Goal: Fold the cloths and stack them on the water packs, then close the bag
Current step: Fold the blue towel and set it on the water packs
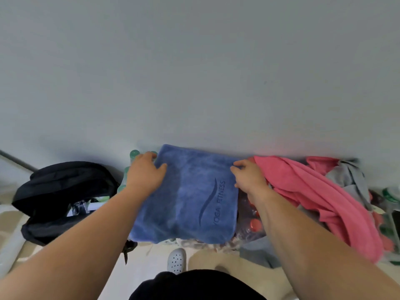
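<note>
The blue cloth point(190, 195) hides most of the water packs point(249, 231) under it; red caps point(255, 224) show at its 4 o'clock. Your left hand point(145, 172) grips its 10 o'clock edge, thumb on top; your right hand point(249, 176) pinches its 2 o'clock edge, fingers curled.

Head cam, wide-angle, fwd/down, close on blue cloth point(186, 198).

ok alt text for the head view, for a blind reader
A person's left hand and right hand hold the side edges of a folded blue terry cloth printed YOGA FITNESS, lying on shrink-wrapped packs of water bottles. A crumpled pink cloth lies to its right, an open black fabric bag to its left.
</note>
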